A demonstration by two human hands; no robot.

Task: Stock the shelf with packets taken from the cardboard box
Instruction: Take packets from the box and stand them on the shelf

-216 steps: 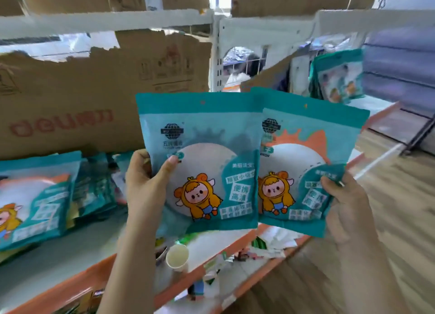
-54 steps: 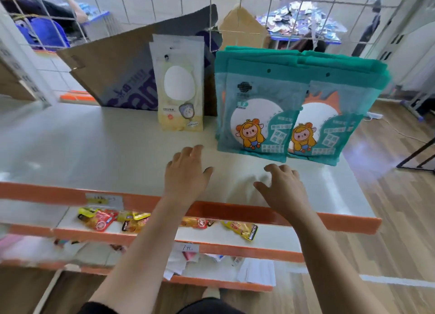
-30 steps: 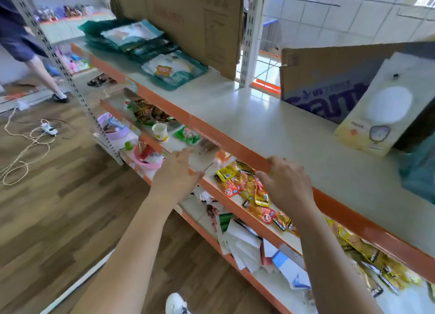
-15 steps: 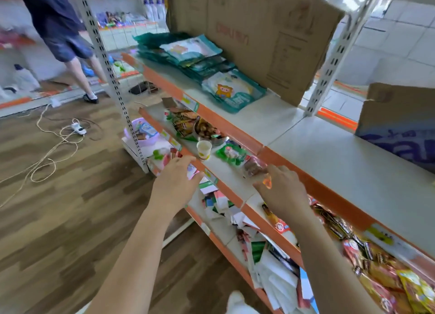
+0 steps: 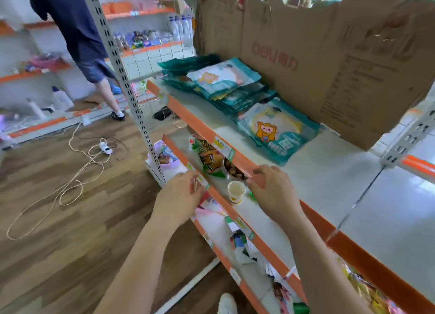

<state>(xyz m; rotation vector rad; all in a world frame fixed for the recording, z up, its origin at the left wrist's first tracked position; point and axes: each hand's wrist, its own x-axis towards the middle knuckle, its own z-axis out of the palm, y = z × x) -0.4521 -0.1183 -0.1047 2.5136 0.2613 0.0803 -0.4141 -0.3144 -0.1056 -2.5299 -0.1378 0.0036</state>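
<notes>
Several teal packets [image 5: 226,83] with a cartoon animal lie heaped on the white top shelf [image 5: 329,184], in front of a torn cardboard box [image 5: 306,55]. One packet [image 5: 275,130] lies apart, nearest to me. My left hand [image 5: 179,196] hovers with loosely curled fingers in front of the second shelf's orange edge and holds nothing. My right hand [image 5: 273,191] hangs over the top shelf's orange front edge, fingers relaxed and empty.
A paper cup [image 5: 236,191], a bowl of snacks [image 5: 233,170] and snack packets [image 5: 207,156] sit on the second shelf. Papers litter the lower shelves. A metal upright [image 5: 131,97] stands left. A cable and power strip [image 5: 103,148] lie on the wooden floor. Another person [image 5: 80,36] stands behind.
My view has swung left along the shelf toward the heap of teal packets. Both hands have moved left with it, empty, after setting two packets upright further right.
</notes>
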